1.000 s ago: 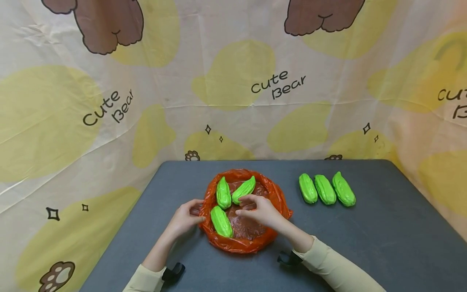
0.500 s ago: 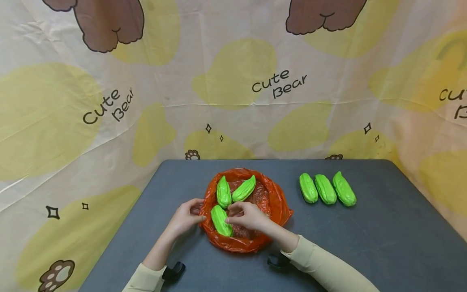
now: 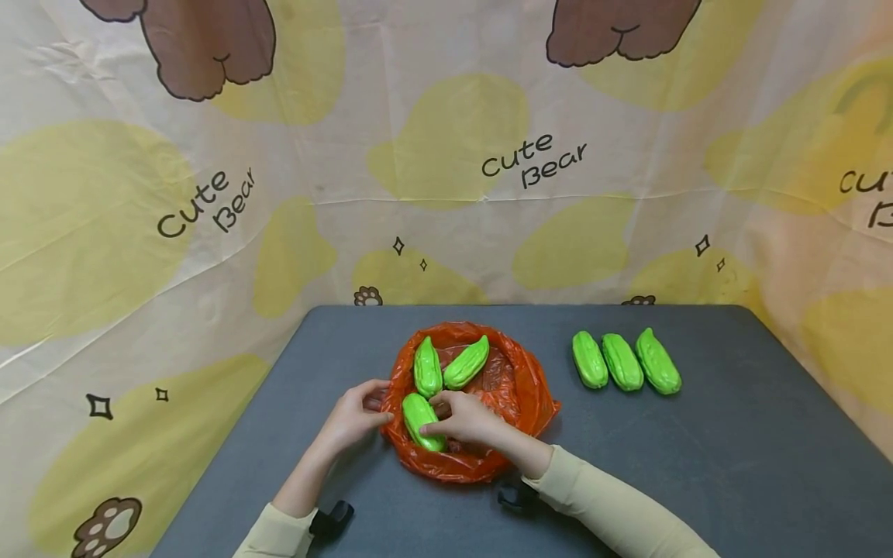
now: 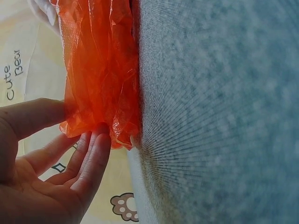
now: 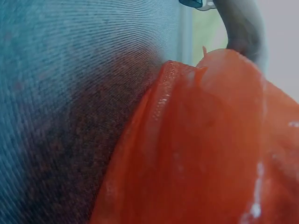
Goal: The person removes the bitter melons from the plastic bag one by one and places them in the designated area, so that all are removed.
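Grey tabletop (image 3: 725,449) surrounds red bag (image 3: 539,391), wider rightward; right hand (image 3: 463,418) inside

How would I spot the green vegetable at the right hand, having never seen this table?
On the dark grey table, find the round, open orange-red bag. Three vegetables lie inside; the green vegetable you want is by its left side, closest to the viewer. What sets it apart: the right hand's thumb lies across it, while its two neighbours lie farther back.

Facing you: backdrop cloth (image 3: 439,46), printed "Cute Bear" twice whole; third print (image 3: 865,183) cut off, far right.
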`<action>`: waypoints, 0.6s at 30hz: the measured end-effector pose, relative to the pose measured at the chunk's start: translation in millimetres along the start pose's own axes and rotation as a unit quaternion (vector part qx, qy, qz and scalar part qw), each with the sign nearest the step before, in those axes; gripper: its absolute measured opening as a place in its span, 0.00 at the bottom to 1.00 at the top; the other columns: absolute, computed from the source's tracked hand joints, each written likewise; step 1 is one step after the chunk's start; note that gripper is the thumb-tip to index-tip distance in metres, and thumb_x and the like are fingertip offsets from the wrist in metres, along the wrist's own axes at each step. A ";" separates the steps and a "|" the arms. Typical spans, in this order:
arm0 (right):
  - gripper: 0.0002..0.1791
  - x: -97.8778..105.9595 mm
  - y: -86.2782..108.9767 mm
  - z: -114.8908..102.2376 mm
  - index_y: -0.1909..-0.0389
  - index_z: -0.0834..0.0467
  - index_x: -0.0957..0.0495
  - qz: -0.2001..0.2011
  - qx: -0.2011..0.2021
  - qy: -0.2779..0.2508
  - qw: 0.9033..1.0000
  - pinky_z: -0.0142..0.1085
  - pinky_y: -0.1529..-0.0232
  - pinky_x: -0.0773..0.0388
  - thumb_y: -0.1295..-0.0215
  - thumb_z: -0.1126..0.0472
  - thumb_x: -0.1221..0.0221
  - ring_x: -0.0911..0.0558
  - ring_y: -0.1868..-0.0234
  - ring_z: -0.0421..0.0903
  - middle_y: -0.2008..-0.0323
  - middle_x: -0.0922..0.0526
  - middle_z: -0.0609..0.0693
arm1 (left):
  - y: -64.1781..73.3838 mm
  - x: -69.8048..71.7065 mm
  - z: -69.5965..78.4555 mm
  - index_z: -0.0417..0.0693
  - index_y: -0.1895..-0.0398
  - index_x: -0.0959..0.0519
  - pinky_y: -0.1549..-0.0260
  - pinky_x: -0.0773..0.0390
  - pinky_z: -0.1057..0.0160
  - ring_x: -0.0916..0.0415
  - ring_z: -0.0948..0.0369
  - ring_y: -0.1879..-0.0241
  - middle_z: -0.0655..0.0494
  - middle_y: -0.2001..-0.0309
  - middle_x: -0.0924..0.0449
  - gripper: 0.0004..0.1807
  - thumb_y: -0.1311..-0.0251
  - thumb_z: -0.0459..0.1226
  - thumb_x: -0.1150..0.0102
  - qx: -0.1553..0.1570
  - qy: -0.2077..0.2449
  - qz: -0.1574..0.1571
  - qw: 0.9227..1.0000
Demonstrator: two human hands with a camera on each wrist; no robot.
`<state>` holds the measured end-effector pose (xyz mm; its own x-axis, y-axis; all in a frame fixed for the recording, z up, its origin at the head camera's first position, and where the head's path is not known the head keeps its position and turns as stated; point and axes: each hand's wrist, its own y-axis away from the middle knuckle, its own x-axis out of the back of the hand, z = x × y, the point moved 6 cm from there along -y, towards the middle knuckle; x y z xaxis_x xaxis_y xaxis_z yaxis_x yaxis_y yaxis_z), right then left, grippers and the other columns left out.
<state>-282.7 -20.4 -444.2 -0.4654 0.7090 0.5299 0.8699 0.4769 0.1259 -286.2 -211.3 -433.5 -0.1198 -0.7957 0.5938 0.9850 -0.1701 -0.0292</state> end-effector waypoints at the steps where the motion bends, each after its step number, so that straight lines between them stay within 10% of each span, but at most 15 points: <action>1: 0.31 -0.8 -0.6 0.9 0.45 0.61 0.25 -0.001 -0.004 -0.003 1.000 0.41 0.59 0.21 0.47 0.48 0.32 0.19 0.57 0.47 0.53 0.18 0.55 | 0.1 0.1 -0.4 0.44 0.45 0.24 0.64 0.21 0.61 0.21 0.57 0.62 0.49 0.59 0.20 0.26 0.52 0.30 0.32 0.004 0.001 0.002 1.000; 18: 0.30 0.3 2.3 0.5 0.45 0.62 0.26 -0.007 -0.025 -0.014 1.000 0.37 0.66 0.20 0.48 0.54 0.31 0.20 0.59 0.45 0.53 0.18 0.56 | 1.3 2.3 1.1 0.40 0.43 0.25 0.64 0.22 0.60 0.20 0.54 0.60 0.45 0.57 0.20 0.28 0.51 0.31 0.32 -0.008 0.012 -0.001 1.000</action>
<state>-280.9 -18.8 -444.1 -0.4815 0.7174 0.5035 0.8699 0.4614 0.1744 -285.1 -212.7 -431.3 -0.1254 -0.8085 0.5750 0.9827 -0.1807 -0.0399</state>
